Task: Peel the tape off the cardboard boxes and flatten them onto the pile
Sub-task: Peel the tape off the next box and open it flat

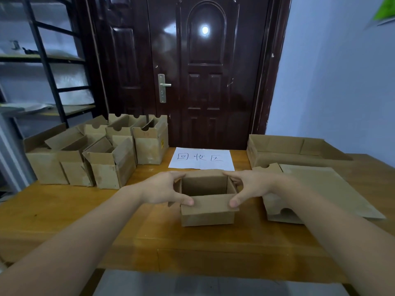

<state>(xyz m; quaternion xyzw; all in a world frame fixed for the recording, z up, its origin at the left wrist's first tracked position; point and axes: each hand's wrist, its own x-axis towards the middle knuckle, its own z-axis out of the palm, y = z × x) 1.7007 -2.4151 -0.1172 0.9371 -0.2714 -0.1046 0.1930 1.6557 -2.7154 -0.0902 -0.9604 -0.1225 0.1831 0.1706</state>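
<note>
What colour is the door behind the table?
Dark glossy reddish-brown door, seen in the head view.

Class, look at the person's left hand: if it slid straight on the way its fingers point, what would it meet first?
The left hand points rightward across the small open box it grips. It would probably meet the right hand on the box's opposite side first, though depth is uncertain.
</note>
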